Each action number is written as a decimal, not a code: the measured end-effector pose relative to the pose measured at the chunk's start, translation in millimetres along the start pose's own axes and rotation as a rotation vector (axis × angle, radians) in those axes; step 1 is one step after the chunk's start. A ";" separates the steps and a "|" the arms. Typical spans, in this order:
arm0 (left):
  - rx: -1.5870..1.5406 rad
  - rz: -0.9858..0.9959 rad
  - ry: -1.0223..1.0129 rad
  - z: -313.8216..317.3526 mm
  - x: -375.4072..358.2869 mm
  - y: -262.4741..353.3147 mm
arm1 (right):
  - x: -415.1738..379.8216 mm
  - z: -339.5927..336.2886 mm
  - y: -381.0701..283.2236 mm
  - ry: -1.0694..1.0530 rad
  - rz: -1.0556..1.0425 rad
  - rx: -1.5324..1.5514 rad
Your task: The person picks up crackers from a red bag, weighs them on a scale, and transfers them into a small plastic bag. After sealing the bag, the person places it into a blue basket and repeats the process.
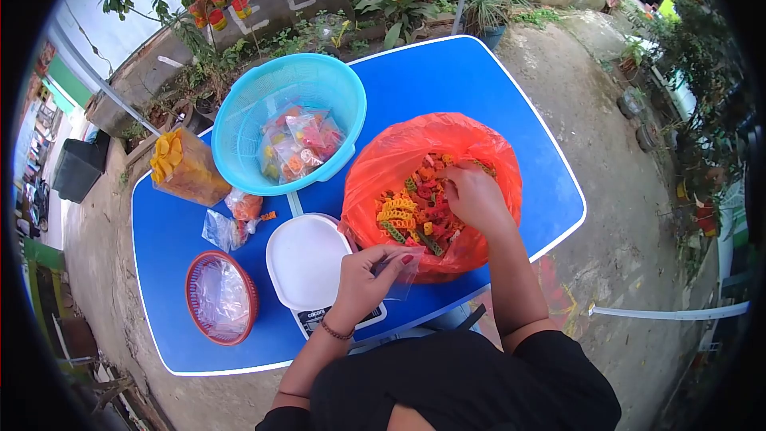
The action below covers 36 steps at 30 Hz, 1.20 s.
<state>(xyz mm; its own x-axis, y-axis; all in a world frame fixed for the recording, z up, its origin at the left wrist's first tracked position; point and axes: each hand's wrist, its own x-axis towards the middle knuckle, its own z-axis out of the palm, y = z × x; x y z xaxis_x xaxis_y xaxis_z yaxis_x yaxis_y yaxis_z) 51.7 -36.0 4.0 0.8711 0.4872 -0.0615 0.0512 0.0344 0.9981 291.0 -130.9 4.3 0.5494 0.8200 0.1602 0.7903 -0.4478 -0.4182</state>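
Note:
My left hand (361,286) pinches a small clear plastic bag (405,273) just in front of a large red plastic bag (375,156). The red bag stands wide open and holds a heap of colourful spiral crackers (403,215) in orange, red, yellow and green. Down among these crackers is my right hand (472,195), its fingers curled onto some of them and the fingertips partly hidden. By my left hand sits a kitchen scale with a white tray (307,263), partly covered by my wrist.
A turquoise basket (239,156) with several filled packets (307,144) stands at the back left. Left of it is a clear container of yellow chips (187,168). Small plastic packets (223,230) and a red basket of clear bags (254,303) lie on the blue table (431,68).

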 end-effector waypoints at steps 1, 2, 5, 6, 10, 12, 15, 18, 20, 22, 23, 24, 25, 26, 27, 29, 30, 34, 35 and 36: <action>0.003 0.008 -0.003 0.3 0.3 1.0 | 6.3 8.2 -0.1 -0.005 -0.008 -0.014; 0.008 0.016 -0.004 0.3 0.9 2.4 | 11.5 15.1 -3.7 0.020 -0.023 -0.012; 0.053 0.023 -0.022 -2.5 -0.4 4.7 | 19.7 29.0 -8.6 0.060 -0.058 -0.020; 0.074 0.022 -0.029 -3.4 -1.7 4.8 | 18.9 31.6 -6.0 0.051 -0.065 -0.035; 0.074 0.002 -0.024 -6.2 -5.6 5.2 | 12.9 19.6 -4.5 0.039 -0.031 -0.038; 0.102 -0.007 -0.029 -8.5 -5.4 1.8 | 7.9 8.0 -0.6 0.040 0.028 -0.027; 0.064 0.001 -0.036 -7.1 -5.1 -2.1 | 2.2 -2.1 5.6 0.054 0.119 -0.073; 0.079 0.001 -0.047 -5.5 -5.7 -6.7 | 3.0 -0.1 0.2 0.134 0.084 -0.057; 0.020 0.016 -0.022 -0.8 -5.4 -10.2 | 11.3 7.2 -3.8 0.124 0.036 -0.029; -0.003 0.022 -0.011 1.2 -5.9 -9.0 | 23.3 19.7 -4.5 0.028 0.006 -0.009; 0.004 0.022 -0.013 0.7 -6.7 -5.9 | 26.3 22.8 -7.4 0.020 -0.028 -0.021; 0.012 0.022 -0.013 -0.1 -7.3 -2.9 | 29.6 24.6 -11.3 0.013 -0.064 -0.033; 0.023 0.027 -0.009 -1.2 -8.1 -0.5 | 32.1 26.2 -14.2 0.006 -0.100 -0.043; 0.034 0.032 -0.005 -2.1 -9.1 1.4 | 33.8 26.8 -14.9 -0.022 -0.094 -0.056; 0.044 0.036 -0.002 -2.8 -10.4 2.0 | 34.4 27.4 -14.5 -0.052 -0.087 -0.069; 0.022 0.010 0.001 -3.8 -12.3 -2.0 | 34.8 31.4 -14.1 -0.089 -0.061 -0.111; 0.011 -0.003 -0.001 -4.4 -12.7 -3.2 | 35.7 34.7 -13.3 -0.095 -0.041 -0.140; 0.009 0.015 -0.004 -3.9 -11.0 0.0 | 36.7 30.0 -17.8 -0.081 -0.060 -0.165; 0.016 0.019 -0.003 -3.9 -10.9 -1.0 | 35.9 29.8 -15.5 -0.077 -0.046 -0.130; 0.023 0.023 0.000 -4.0 -10.7 -1.8 | 34.2 30.4 -11.3 -0.073 -0.035 -0.096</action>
<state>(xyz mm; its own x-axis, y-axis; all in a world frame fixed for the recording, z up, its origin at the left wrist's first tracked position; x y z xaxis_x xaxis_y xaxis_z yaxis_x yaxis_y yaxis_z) 40.4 -37.9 2.9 0.8724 0.4872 -0.0389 0.0425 0.0037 0.9991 292.6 -87.0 -12.7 0.5029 0.8578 0.1060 0.8327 -0.4478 -0.3257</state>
